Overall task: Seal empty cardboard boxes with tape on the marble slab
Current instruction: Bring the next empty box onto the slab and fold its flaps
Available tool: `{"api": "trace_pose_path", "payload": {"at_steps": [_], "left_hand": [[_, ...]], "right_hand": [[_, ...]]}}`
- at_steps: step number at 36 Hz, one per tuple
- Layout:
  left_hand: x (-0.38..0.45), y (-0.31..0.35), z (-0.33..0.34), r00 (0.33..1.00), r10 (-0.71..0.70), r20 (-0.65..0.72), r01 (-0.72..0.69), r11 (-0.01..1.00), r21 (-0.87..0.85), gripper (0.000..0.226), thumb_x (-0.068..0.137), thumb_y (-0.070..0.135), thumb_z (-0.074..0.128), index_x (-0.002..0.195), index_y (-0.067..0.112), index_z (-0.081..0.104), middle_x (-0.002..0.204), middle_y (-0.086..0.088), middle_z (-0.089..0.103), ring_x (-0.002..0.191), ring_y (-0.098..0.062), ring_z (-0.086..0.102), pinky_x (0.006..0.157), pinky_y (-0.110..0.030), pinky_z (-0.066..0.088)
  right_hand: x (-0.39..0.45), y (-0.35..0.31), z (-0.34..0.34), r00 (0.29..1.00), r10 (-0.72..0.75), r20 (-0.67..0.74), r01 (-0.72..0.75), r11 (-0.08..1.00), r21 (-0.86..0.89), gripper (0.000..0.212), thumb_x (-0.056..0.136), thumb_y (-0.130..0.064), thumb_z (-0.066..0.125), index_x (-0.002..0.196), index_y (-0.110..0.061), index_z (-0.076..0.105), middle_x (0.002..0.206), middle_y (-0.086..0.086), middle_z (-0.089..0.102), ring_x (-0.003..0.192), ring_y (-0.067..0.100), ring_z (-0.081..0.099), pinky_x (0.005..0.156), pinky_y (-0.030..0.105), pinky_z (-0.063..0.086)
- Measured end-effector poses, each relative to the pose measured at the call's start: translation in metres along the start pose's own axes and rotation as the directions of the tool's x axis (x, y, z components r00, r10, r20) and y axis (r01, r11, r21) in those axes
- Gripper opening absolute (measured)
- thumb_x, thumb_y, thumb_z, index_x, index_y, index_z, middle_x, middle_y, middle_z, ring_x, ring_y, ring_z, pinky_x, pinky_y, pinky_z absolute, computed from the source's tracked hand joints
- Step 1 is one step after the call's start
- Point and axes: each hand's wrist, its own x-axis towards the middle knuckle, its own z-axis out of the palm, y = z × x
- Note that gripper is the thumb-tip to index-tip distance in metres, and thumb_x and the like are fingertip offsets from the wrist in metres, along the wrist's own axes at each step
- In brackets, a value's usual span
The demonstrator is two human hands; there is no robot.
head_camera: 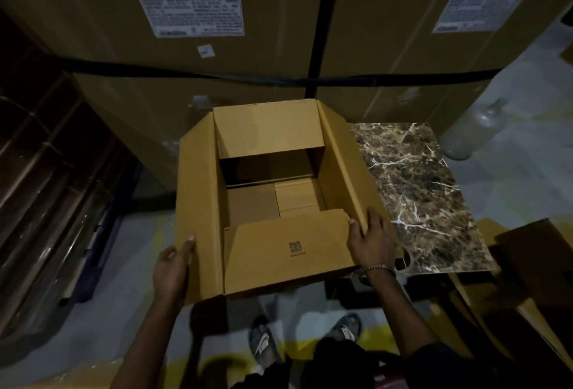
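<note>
An open brown cardboard box [198, 209] fills the middle of the head view, its four top flaps standing up or folded partly inward and its inside empty. The near flap carries a small QR code. My left hand [172, 264] grips the box's left flap at its near corner, thumb on the inside edge. My right hand [370, 241], with a metal bracelet at the wrist, holds the right flap at its near end. The box overlaps the left part of a dark brown marble slab [415, 190] with white veins. No tape is visible.
Large stacked cartons with white labels [192, 15] and black straps rise behind the box. A clear bottle [471, 128] stands past the slab's far right corner. More cardboard [533, 252] lies at the right. Dark wooden frames [46, 171] are at the left. My sandalled feet [263, 342] are below.
</note>
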Motion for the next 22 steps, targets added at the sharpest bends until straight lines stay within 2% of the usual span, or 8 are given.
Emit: {"api": "trace_pose_path", "payload": {"at_steps": [2,5,7,9,14,16,19,22], "left_hand": [[-0.003,0.016,-0.019,0.996,0.027,-0.088,-0.018,0.995,0.1,0.074,0.076,0.074,0.079,0.126,0.021,0.066,0.114,-0.01,0.071,0.106,-0.034,0.066,0.098,-0.056,0.055],[-0.007,0.043,-0.053,0.981,0.142,-0.135,-0.112,0.971,0.211,0.039,0.083,0.058,0.082,0.094,0.023,0.069,0.088,-0.008,0.07,0.09,-0.035,0.068,0.083,-0.052,0.057],[-0.023,0.067,-0.067,0.937,0.294,-0.189,-0.25,0.942,0.222,0.032,0.087,0.048,0.082,0.1,0.02,0.074,0.085,-0.006,0.072,0.088,-0.035,0.071,0.078,-0.051,0.058],[-0.043,0.091,-0.071,0.884,0.42,-0.205,-0.379,0.9,0.215,0.024,0.091,0.038,0.081,0.102,0.018,0.077,0.081,-0.005,0.074,0.08,-0.03,0.072,0.07,-0.042,0.057],[-0.084,0.132,-0.049,0.802,0.597,-0.027,-0.591,0.799,0.109,0.013,0.095,0.032,0.08,0.102,0.022,0.076,0.081,-0.004,0.074,0.072,-0.024,0.071,0.064,-0.041,0.058],[-0.094,0.136,-0.027,0.759,0.651,-0.016,-0.647,0.757,0.097,0.013,0.097,0.033,0.076,0.103,0.021,0.075,0.083,0.0,0.073,0.072,-0.013,0.069,0.062,-0.034,0.057],[-0.105,0.131,0.011,0.711,0.702,0.042,-0.702,0.704,0.109,0.021,0.1,0.047,0.068,0.114,0.031,0.073,0.101,0.016,0.073,0.088,0.001,0.068,0.07,-0.027,0.056],[-0.099,0.109,0.047,0.653,0.728,0.209,-0.756,0.641,0.131,0.028,0.103,0.053,0.061,0.122,0.036,0.072,0.119,0.02,0.071,0.104,0.003,0.065,0.081,-0.027,0.054]], "right_hand": [[0.0,0.001,-0.001,1.0,-0.008,-0.016,0.008,1.0,-0.012,0.063,0.098,-0.049,0.056,0.152,-0.02,0.043,0.145,0.017,0.049,0.132,0.04,0.046,0.105,0.061,0.038],[0.0,0.001,-0.002,1.0,0.0,-0.006,0.0,1.0,-0.03,0.064,0.098,-0.051,0.054,0.153,-0.021,0.041,0.148,0.016,0.046,0.134,0.039,0.043,0.106,0.061,0.035],[-0.001,-0.001,-0.001,1.0,-0.007,-0.004,0.006,0.999,-0.047,0.064,0.098,-0.053,0.052,0.152,-0.022,0.039,0.15,0.015,0.043,0.136,0.039,0.041,0.107,0.061,0.033],[-0.003,-0.002,0.001,1.0,-0.001,-0.009,0.0,0.998,-0.068,0.066,0.097,-0.059,0.049,0.151,-0.022,0.038,0.153,0.014,0.04,0.139,0.038,0.038,0.109,0.062,0.031],[-0.005,-0.006,-0.002,1.0,0.015,-0.025,-0.017,0.995,-0.095,0.072,0.097,-0.072,0.034,0.152,-0.025,0.035,0.158,0.012,0.035,0.144,0.036,0.033,0.112,0.063,0.025],[-0.006,-0.007,-0.004,1.0,0.02,-0.013,-0.021,0.996,-0.082,0.073,0.098,-0.074,0.03,0.153,-0.026,0.035,0.16,0.012,0.033,0.145,0.036,0.031,0.113,0.063,0.024],[-0.007,-0.006,-0.005,0.999,0.033,0.012,-0.032,0.997,-0.064,0.072,0.099,-0.073,0.022,0.155,-0.028,0.033,0.163,0.009,0.031,0.147,0.034,0.03,0.115,0.063,0.022],[-0.005,-0.005,-0.008,0.997,0.077,0.023,-0.076,0.997,-0.015,0.068,0.101,-0.07,0.018,0.156,-0.032,0.033,0.164,0.006,0.029,0.149,0.031,0.027,0.116,0.062,0.02]]}}
